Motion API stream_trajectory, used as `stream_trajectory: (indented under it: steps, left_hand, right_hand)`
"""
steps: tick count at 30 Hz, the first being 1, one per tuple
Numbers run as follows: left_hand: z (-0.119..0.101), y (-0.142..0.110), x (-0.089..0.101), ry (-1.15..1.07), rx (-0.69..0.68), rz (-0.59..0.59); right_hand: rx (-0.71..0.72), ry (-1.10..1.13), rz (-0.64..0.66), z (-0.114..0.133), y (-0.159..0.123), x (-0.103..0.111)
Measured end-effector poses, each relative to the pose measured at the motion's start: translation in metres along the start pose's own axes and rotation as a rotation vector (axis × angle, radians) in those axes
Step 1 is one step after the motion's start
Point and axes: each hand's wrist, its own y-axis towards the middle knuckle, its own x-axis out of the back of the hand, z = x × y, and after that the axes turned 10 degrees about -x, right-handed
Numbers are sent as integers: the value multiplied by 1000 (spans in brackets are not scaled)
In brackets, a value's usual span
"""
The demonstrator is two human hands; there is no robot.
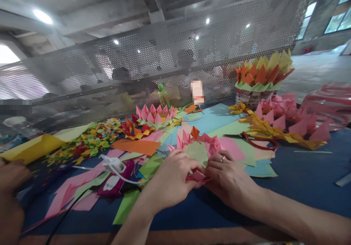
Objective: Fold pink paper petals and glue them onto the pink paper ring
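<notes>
Both hands, left [178,173] and right [229,177], pinch folded pink paper [197,176] between curled fingers.

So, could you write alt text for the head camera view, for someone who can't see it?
A person's left hand and right hand, a ring on the right, hold a small piece of pink paper over a blue table strewn with coloured paper, red scissors and folded paper flowers. A perforated screen stands behind.

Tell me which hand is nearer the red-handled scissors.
Right. The right hand is just this side of the scissors; the left hand is farther off, to the left.
</notes>
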Motion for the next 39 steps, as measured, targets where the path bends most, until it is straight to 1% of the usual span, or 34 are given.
stream_trajectory:
  steps: [5,11,14,17,18,20,22,24,26,28,31,34,36,37,39]
  left_hand:
    - [-1,0,-3,15,-11,-28]
    - [-1,0,-2,10,-16,-54]
    - [0,-2,3,-16,-25,-45]
    - [1,-7,13,-86,-26,-35]
    - [1,-9,16,-118,-21,-50]
    - [2,-14,23,-212,-18,-120]
    - [3,-17,28,-338,-42,-235]
    - [5,-19,31,-450,-66,-363]
    - [5,-19,32,-502,-40,-447]
    - [3,-22,31,-512,17,-497]
    - [-4,-31,24,-503,92,-569]
    - [-17,-47,10,-476,203,-635]
    - [-27,-58,0,-471,257,-714]
    - [-32,-63,-4,-466,294,-728]
    - [-39,-72,-12,-435,353,-689]
  right_hand:
    - [0,28,1,1,-1,2]
    - [3,35,38,-1,0,3]
    - [-8,56,48,2,2,12]
    - [27,92,39,5,3,28]
    - [48,114,21,6,3,34]
    - [66,171,-71,3,4,43]
    - [40,226,-213,-3,7,47]
    - [9,251,-337,-13,11,47]
    - [-22,245,-400,-22,14,44]
    - [-67,249,-423,-28,16,41]
    - [-118,281,-448,-31,16,42]
    - [-169,279,-495,-30,17,44]
    - [-211,290,-543,-31,18,45]
    - [-226,301,-565,-33,18,45]
    - [-230,319,-587,-36,19,45]
